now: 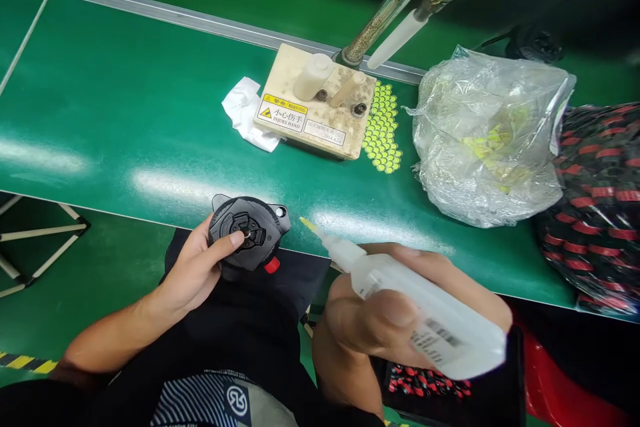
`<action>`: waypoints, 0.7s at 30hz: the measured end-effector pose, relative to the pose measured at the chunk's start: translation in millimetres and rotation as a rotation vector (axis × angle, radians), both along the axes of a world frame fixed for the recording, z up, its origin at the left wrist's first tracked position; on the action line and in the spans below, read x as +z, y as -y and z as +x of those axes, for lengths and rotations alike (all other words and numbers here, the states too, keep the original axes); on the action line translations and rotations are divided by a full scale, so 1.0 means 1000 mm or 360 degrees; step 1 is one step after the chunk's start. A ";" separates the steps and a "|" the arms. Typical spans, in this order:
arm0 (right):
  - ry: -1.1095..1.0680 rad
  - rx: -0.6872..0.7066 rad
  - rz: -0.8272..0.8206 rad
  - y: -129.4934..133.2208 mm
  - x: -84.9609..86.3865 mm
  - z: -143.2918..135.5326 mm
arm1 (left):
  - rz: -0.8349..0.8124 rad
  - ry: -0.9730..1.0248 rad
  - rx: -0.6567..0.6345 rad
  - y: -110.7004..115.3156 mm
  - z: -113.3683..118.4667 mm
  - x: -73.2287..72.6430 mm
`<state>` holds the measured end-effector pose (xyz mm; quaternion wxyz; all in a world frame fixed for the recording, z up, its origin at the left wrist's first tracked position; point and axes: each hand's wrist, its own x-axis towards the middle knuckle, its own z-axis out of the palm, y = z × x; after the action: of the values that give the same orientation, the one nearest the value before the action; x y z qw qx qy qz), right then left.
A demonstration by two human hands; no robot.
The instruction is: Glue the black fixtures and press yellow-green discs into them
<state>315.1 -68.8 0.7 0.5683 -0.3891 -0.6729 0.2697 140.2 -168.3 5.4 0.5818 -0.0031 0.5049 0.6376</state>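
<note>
Head view: nearest the camera, the black shirt (pixel 237 401) bears a circled monogram resembling paired Rs. The right hand (pixel 360 320) grips a translucent squeeze bottle (pixel 450 317), thumb on the near side and fingers wrapped along the far side; its printed label is too small to read. The bottle's yellow tip (pixel 307 223) points toward, and stands apart from, a black round part (pixel 257 227) at the bench's front edge. The left hand (pixel 193 267) pinches this part, thumb on its central recess, other fingers mostly hidden beneath. Beyond, on the green bench (pixel 150 113), a beige fixture (pixel 280 80) carries a yellow-headed label reading "警告/WARNING", "小心伤手" and "INJURE HAND". A second label shows a date beginning "2014"; its upper line is unclear. White paper (pixel 243 107) lies at the fixture's left, yellow-green discs (pixel 384 127) at its right. Farther right rests a clear plastic bag (pixel 490 140). A metal post (pixel 377 27) rises behind the fixture.
</note>
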 end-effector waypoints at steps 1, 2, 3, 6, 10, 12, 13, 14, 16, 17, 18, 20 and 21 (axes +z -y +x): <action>-0.0182 -0.0098 0.0013 -0.002 0.003 -0.005 | -0.0025 0.0045 -0.0007 -0.001 -0.001 -0.001; -0.0375 -0.0139 -0.0066 -0.005 0.005 -0.008 | -0.0047 0.0080 -0.0019 -0.002 -0.003 -0.003; -0.0556 -0.0100 -0.0251 -0.009 0.005 -0.011 | -0.0062 0.0095 -0.0032 -0.003 -0.006 -0.005; -0.0860 0.0329 -0.1023 -0.018 -0.007 -0.005 | -0.0051 0.0027 -0.0129 -0.011 -0.019 -0.011; -0.0818 0.0515 -0.1350 -0.028 -0.037 0.019 | -0.0035 -0.0170 -0.0435 -0.029 -0.041 -0.016; -0.0689 0.0513 -0.1335 -0.034 -0.049 0.033 | 0.0023 -0.0387 -0.0622 -0.042 -0.053 -0.017; -0.0638 0.0475 -0.1293 -0.038 -0.054 0.040 | 0.0059 -0.0527 -0.0716 -0.049 -0.060 -0.018; -0.0600 0.0409 -0.1230 -0.044 -0.058 0.046 | 0.0087 -0.0670 -0.0818 -0.056 -0.067 -0.017; -0.0552 0.0208 -0.1065 -0.057 -0.065 0.059 | 0.0088 -0.0924 -0.1075 -0.071 -0.084 -0.015; -0.0534 0.0085 -0.0968 -0.066 -0.068 0.065 | 0.0060 -0.1046 -0.1232 -0.078 -0.094 -0.013; -0.0518 -0.0036 -0.0874 -0.075 -0.071 0.071 | 0.0017 -0.1193 -0.1396 -0.086 -0.104 -0.009; -0.0499 -0.0227 -0.0739 -0.094 -0.077 0.082 | -0.0075 -0.1613 -0.1661 -0.100 -0.122 0.000; -0.0502 -0.0288 -0.0700 -0.102 -0.080 0.087 | -0.0097 -0.1864 -0.1703 -0.107 -0.129 0.004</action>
<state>402.5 33.5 -79.5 0.5897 -0.5149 -0.4640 0.4145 11.0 -61.4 9.3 0.4487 0.5599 0.6790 0.1552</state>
